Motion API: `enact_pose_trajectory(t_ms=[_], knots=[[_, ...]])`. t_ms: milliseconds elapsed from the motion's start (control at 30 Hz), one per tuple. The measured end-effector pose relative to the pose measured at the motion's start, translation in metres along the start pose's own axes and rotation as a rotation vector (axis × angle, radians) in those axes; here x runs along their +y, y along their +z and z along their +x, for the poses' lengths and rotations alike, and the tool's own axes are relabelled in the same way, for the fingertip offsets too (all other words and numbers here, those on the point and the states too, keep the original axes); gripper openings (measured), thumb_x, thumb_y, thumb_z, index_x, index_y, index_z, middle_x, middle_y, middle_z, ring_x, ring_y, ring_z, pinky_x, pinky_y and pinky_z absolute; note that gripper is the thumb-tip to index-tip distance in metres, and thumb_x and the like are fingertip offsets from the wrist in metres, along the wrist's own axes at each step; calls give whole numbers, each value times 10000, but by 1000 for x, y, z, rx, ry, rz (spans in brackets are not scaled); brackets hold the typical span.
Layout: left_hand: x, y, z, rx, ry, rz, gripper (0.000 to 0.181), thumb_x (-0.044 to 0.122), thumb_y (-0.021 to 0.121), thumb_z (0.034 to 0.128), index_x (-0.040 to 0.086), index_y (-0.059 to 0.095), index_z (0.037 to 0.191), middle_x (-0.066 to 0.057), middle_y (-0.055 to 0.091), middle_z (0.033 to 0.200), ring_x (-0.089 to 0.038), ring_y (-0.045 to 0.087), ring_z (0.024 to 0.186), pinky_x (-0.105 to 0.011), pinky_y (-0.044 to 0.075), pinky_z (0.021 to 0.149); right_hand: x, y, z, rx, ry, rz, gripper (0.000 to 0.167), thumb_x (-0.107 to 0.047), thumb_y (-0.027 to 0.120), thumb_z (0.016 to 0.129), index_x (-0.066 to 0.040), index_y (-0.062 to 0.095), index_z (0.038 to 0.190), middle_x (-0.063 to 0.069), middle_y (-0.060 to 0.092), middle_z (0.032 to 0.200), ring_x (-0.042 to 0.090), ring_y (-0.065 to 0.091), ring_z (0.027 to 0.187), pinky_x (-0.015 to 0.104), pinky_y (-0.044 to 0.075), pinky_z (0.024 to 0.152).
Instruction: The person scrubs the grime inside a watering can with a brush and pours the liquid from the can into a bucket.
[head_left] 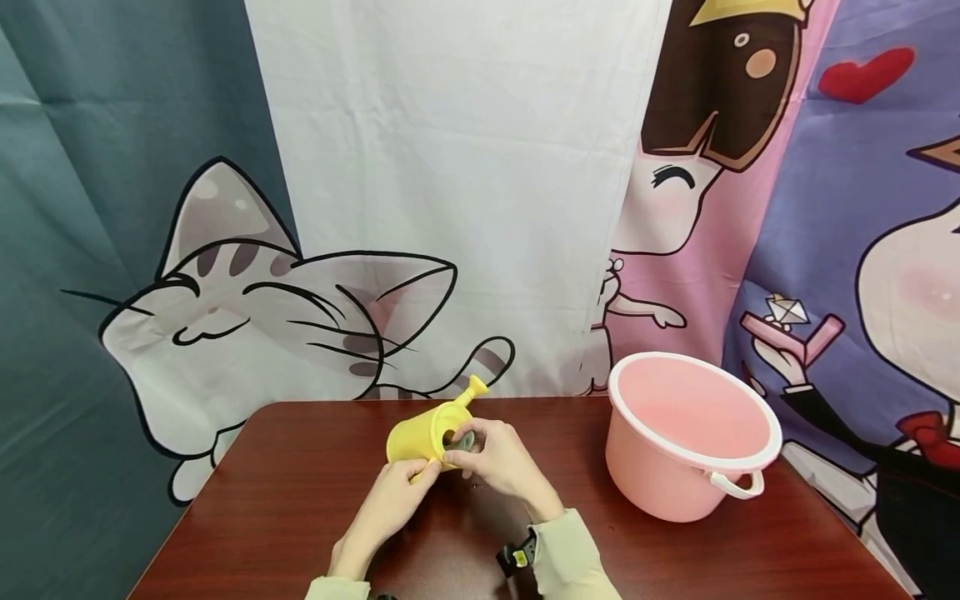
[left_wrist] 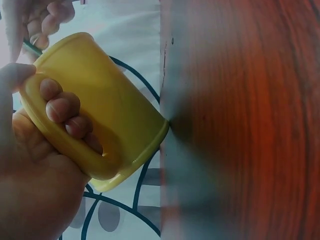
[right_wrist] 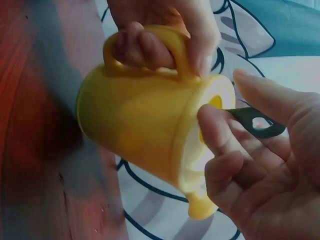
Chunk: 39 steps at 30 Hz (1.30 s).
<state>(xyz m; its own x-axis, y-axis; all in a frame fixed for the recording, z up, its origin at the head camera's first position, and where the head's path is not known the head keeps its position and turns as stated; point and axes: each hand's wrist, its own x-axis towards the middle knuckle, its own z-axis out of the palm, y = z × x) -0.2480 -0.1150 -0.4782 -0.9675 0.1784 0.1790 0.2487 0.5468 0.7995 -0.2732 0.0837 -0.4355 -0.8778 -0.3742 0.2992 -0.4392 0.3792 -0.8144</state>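
Observation:
A yellow toy watering can (head_left: 414, 437) is held tilted over the table, its open top turned toward my right hand and its spout pointing up and away. My left hand (left_wrist: 50, 165) grips its loop handle (left_wrist: 70, 145), fingers passed through and thumb by the rim. At the can's mouth, my right hand (right_wrist: 265, 165) holds a dark green handle (right_wrist: 260, 125) with a hole near its end, its fingers curled about it. The far end of that green piece goes toward the can's opening, so its kind is hidden.
To the right on the dark red-brown table (head_left: 300, 492) stands a pink bucket (head_left: 667, 475) with a white rim and a white side handle. Behind the table hangs a printed cloth (head_left: 465, 167) with cartoon figures.

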Motion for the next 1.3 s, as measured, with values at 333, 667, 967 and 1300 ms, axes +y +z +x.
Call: enact_pose_trajectory(t_ms=[333,667,967,1300], knots=[[0,-1,-1,-1,19,1,480,454,532,990,179,442,607,110,315,559,-42,299,510,-210,283,506,-10,-5,-1,112,-101,-139,153,-294,772,846,-198,688,761,-78,556,502,58,509,393,248,447,421],[-1,0,-1,-6,36,20,470,441,556,980,194,454,593,119,321,547,-33,303,505,-208,286,499,-23,-14,-3,242,-125,-192,211,-303,786,823,-195,666,686,-104,500,471,-2,438,422,213,387,427],[-1,1,-1,-12,32,18,465,441,552,982,191,462,600,115,328,548,-34,312,507,-209,295,503,-20,-12,-4,260,-106,-158,246,-353,748,862,-152,700,728,-122,502,433,71,512,359,251,419,397],[0,2,-1,4,55,12,471,419,570,978,180,444,593,114,322,547,-26,288,500,-209,273,492,-3,5,1,247,-72,-184,244,-360,731,876,-164,710,732,-59,572,506,19,472,364,239,444,440]])
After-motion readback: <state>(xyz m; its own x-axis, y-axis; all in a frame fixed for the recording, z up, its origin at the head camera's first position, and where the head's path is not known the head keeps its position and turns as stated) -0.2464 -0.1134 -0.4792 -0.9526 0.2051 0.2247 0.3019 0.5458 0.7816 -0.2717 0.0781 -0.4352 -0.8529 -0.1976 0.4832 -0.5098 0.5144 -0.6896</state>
